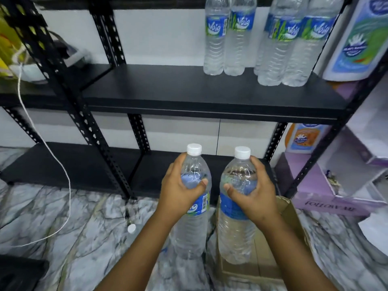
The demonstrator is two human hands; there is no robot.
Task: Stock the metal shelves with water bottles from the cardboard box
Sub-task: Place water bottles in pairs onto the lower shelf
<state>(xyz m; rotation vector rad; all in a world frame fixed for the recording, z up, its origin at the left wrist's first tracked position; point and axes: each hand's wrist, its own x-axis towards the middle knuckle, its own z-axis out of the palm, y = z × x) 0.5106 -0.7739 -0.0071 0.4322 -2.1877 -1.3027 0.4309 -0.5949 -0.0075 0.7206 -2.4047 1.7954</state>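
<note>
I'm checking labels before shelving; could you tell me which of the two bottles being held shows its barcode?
The bottle in the left hand: its barcode faces the camera.

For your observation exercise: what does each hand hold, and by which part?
Left hand grips one water bottle round its upper body, above the label; right hand grips a second bottle likewise.

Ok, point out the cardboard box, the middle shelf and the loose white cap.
cardboard box [292, 219], head view, right flap.
middle shelf [168, 89], head view, bare top.
loose white cap [131, 228], head view, centre.
</note>
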